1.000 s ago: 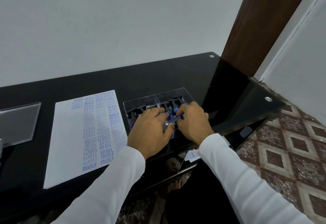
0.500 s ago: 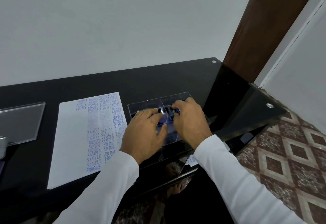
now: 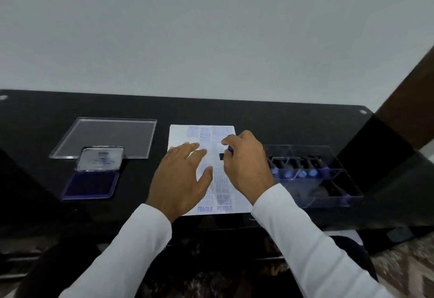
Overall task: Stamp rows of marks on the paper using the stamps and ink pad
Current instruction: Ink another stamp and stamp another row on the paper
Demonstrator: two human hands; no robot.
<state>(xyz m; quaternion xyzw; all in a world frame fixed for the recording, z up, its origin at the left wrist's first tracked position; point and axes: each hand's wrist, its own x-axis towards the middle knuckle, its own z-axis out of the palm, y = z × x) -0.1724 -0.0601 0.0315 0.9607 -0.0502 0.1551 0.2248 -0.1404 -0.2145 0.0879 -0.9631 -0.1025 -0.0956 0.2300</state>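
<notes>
while right hand (image 3: 244, 168) pinches stamp (image 3: 226, 153), grip over paper (image 3: 180, 138)

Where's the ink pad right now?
In the head view, the ink pad lies open on the table's left, left of the paper, just before the clear lid.

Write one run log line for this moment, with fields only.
stage: stamp fetched | right hand: holds stamp over paper | left hand: open on paper | ink pad: open, left
</notes>
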